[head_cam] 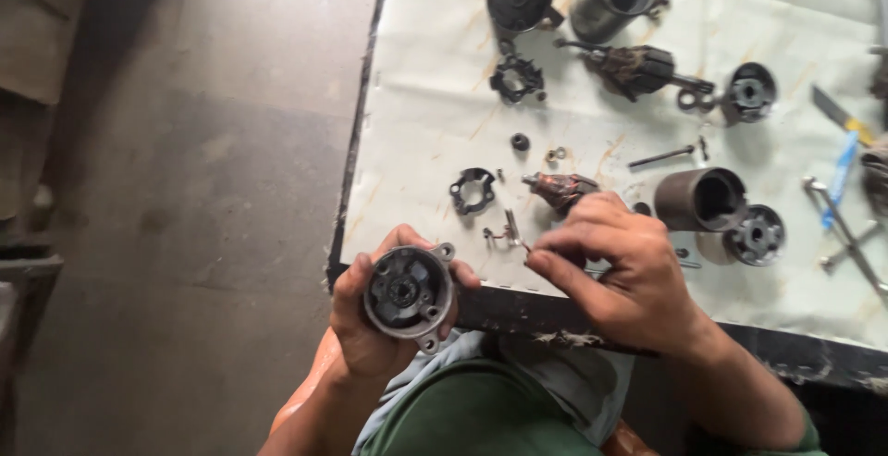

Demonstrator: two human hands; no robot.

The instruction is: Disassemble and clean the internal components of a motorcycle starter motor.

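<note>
Over workbench (435, 132), end cap (409, 291) within left fingers (356, 276)

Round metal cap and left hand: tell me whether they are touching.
Touching. The head view shows the left hand wrapped around the round metal cap, fingers on its rim, holding it off the table.

From where I sit, the left half of the view is a bare concrete floor (194, 188), grey-brown, scuffed and darker in patches. A table (416, 123) fills the upper right, its top covered by a pale sheet with rusty streaks and its dark metal edge running down the left side and along the front. The light is soft and even (daylight, I think), and something dark stands at the far left edge (23, 271).
</note>
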